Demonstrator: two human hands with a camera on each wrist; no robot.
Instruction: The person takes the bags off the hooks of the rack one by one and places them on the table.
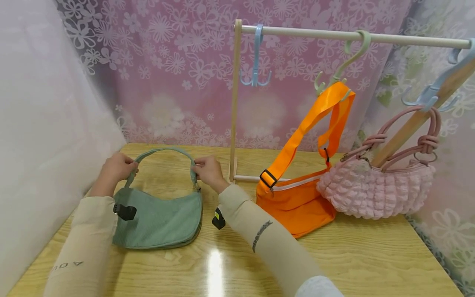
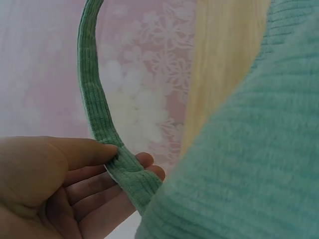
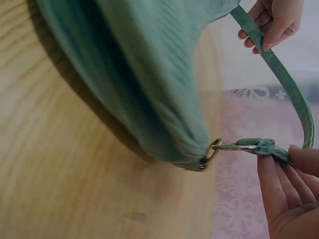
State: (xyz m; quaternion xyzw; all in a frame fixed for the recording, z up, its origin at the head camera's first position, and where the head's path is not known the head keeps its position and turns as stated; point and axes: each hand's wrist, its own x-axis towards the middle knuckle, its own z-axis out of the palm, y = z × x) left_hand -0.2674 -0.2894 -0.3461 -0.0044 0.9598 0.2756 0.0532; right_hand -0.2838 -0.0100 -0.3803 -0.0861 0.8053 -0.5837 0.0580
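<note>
"Where's the green bag [image 1: 163, 218]?"
"On the tabletop [image 1: 334, 264], left of the orange bag [image 1: 297, 206]."
"Held?"
"Left hand [image 1: 118, 167] and right hand [image 1: 211, 171] each pinch one side of its strap [image 1: 165, 149]."
"Gripping step, I'd guess."
"Seems so; lifting would call for an even pull on both sides."

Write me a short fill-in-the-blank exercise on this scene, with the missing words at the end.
1. The left grip and right grip both hold the corduroy shoulder bag by its ____.
2. The orange crossbody bag hangs from the ____ hook hanger.
3. Right of the orange bag in the head view, the ruched handbag is coloured ____.
4. In the head view, the bare blue hook hanger is near the ____ end of the rail.

Missing words: strap; green; pink; left.
</note>
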